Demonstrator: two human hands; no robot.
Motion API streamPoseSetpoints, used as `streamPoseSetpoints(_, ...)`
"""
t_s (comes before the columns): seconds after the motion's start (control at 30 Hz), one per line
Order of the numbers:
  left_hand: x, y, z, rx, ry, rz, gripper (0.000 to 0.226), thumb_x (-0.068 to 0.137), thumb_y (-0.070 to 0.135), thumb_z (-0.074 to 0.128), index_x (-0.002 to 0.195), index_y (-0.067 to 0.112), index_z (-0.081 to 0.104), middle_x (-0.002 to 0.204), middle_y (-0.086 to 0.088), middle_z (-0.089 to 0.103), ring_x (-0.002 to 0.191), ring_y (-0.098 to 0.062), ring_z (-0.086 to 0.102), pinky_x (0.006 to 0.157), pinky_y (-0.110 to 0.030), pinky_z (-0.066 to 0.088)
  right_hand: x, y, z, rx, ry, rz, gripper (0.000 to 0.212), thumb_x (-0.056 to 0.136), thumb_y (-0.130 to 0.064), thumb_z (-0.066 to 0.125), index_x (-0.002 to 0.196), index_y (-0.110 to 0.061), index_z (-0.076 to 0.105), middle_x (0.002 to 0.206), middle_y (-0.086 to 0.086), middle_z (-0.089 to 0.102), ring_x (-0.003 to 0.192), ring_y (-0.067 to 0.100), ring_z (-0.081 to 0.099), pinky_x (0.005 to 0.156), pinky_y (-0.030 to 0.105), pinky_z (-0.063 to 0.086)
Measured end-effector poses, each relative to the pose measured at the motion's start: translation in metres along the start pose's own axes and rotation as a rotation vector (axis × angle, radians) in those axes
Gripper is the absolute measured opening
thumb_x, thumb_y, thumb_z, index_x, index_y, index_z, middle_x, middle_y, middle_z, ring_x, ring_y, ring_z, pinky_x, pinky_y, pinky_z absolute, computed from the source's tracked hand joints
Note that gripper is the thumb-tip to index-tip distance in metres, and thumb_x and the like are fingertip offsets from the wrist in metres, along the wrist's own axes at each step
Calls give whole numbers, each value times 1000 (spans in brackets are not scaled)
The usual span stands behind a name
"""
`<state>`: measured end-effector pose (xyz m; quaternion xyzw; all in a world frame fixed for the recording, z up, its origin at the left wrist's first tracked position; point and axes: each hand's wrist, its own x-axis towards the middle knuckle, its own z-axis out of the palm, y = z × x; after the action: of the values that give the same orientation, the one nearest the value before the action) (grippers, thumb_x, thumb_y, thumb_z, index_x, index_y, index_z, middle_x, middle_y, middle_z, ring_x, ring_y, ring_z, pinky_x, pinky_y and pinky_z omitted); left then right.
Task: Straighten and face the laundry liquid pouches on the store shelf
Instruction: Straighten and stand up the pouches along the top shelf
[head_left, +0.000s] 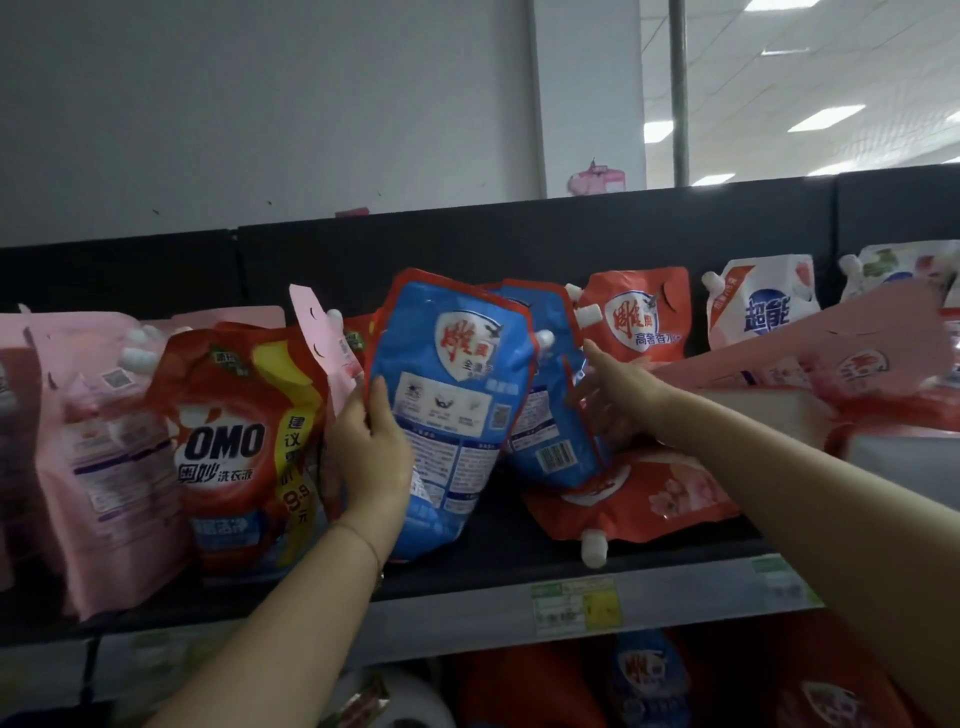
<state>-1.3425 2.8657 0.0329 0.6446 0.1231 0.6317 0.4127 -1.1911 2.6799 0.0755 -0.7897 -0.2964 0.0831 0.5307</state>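
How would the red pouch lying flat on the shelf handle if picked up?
The red pouch would probably sag, since it lies slumped and wrinkled. Its smooth film may be slippery. Lying flat, it seems unlikely to roll.

Left hand (371, 447): fingers out of sight behind the front blue pouch (457, 395); only the thumb shows on its face.
Right hand (615, 384): fingertips blurred against the second blue pouch (553, 452); grip or mere touch not determinable.
Second blue pouch: left part covered by the front blue pouch.
Front blue pouch: fine print too small to read.
Red pouch (649, 499) below the right hand: upper portion hidden under the second blue pouch and the forearm.
Pink pouches (31, 441) far left of the left hand: cut by the frame edge.
Price label (574, 605) below the hands: blurred, unreadable.
Lower-shelf goods (644, 675): blurred, cut by the bottom edge.
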Motion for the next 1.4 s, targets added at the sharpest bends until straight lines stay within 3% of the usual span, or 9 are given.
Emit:
streamPoseSetpoints(0.1,3,-3,4,59,47,-9,34,102,29,39,84,8,59,72,8,58,66,-1,53,60,-22,43,-3,6,17,-181,166,-193,61,96,-56,36,80,-6,66,74,6,62,71,21,58,70,36,48)
streamPoseSetpoints(0.17,4,-2,7,119,51,-17,34,103,30,35,88,8,58,78,6,59,68,-2,52,59,-18,40,-6,14,30,-446,231,-324,57,91,-61,42,75,-9,59,86,7,60,79,18,56,72,39,48)
streamPoseSetpoints(0.3,7,-6,7,98,112,-74,35,103,31,34,91,8,58,89,-2,63,81,-15,59,71,-30,48,-21,18,66,-759,292,-570,54,82,-69,49,101,-19,59,110,-2,48,103,13,46,85,33,47)
streamPoseSetpoints(0.47,5,-12,-1,-43,207,-191,27,101,34,40,88,19,58,84,11,62,80,-8,61,75,-27,49,-23,12,109,-232,-167,-361,97,67,-60,76,141,-26,24,136,-10,49,121,13,51,97,28,44)
streamPoseSetpoints(0.63,3,-11,-13,-51,190,-152,28,101,31,43,84,14,57,76,11,57,69,2,53,59,-6,39,-14,22,141,64,-242,-290,127,51,-46,90,145,-32,5,140,-10,43,127,12,44,104,35,44)
streamPoseSetpoints(0.8,5,-7,-19,76,100,-77,24,102,32,40,92,15,54,80,8,56,69,1,51,55,-7,36,-14,20,143,98,-220,-301,112,64,-32,88,143,-28,8,135,-9,45,124,10,43,100,26,41)
streamPoseSetpoints(0.9,2,-5,-20,100,76,-65,24,102,34,38,97,16,53,89,2,59,75,-10,54,62,-22,36,-17,19,141,52,-183,-331,105,69,-31,84,143,-26,10,136,-8,46,123,10,45,98,23,40)
streamPoseSetpoints(1.27,-1,-6,-13,174,87,-123,39,102,36,33,105,3,55,106,-14,64,99,-30,60,88,-39,47,-29,12,109,-86,-112,-415,68,82,-28,75,132,-21,29,128,-4,55,115,15,52,89,23,40)
streamPoseSetpoints(1.4,-9,3,-16,194,98,-76,21,102,28,37,99,8,42,85,3,54,73,-10,53,61,-12,40,-34,11,101,-138,-134,-421,66,79,-33,76,128,-26,32,123,-9,53,104,6,49,86,20,41)
